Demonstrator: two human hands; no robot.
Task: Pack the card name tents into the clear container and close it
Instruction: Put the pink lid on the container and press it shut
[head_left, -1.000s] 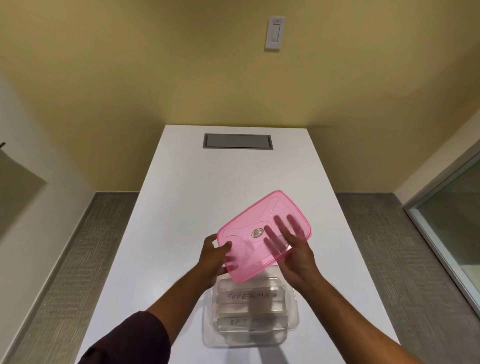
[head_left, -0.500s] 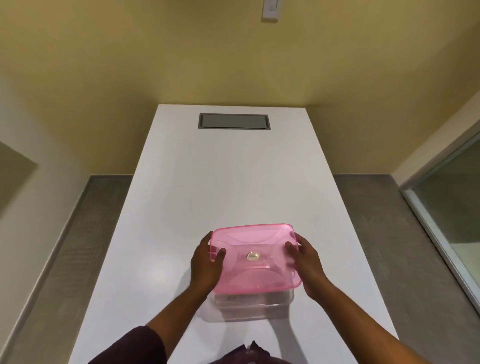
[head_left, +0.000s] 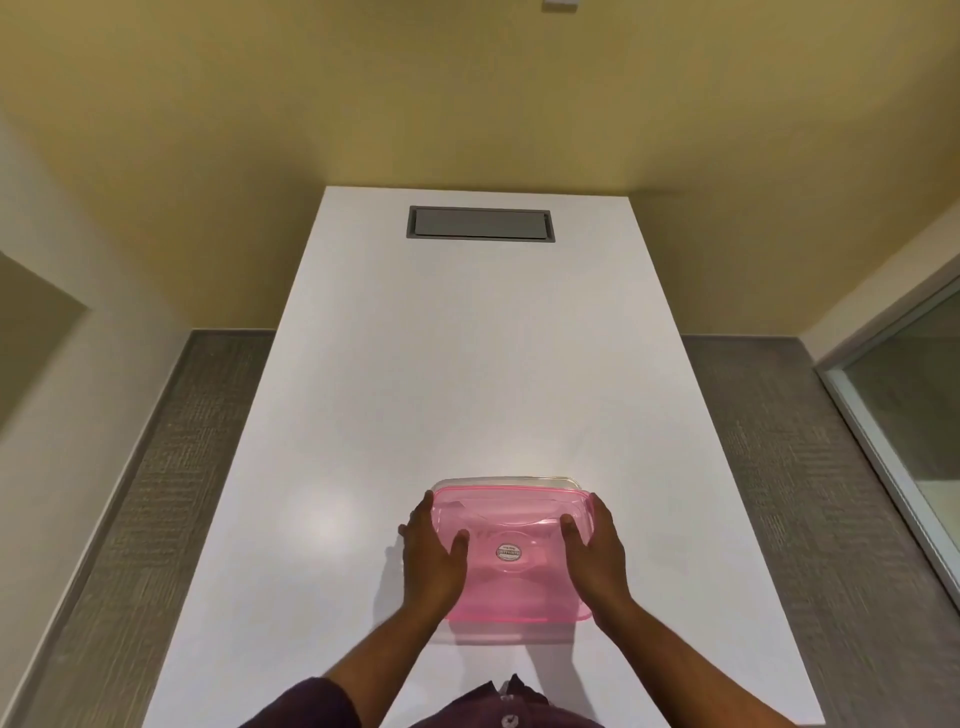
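Note:
A translucent pink lid (head_left: 511, 582) lies on top of the clear container (head_left: 506, 482), whose far rim shows just beyond the lid's back edge. My left hand (head_left: 431, 558) grips the lid's left side, thumb on top. My right hand (head_left: 595, 553) grips the right side the same way. The card name tents are hidden under the pink lid. The container sits on the white table (head_left: 467, 364) near its front edge.
A grey rectangular hatch (head_left: 479, 223) is set into the table's far end. Grey carpet runs along both sides of the table. A glass panel (head_left: 914, 415) stands at the right, and a yellow wall lies behind.
The pink lid, held tilted above the container a second ago, has come down flat onto it. Both hands shifted to the lid's sides, and the name tents are now covered.

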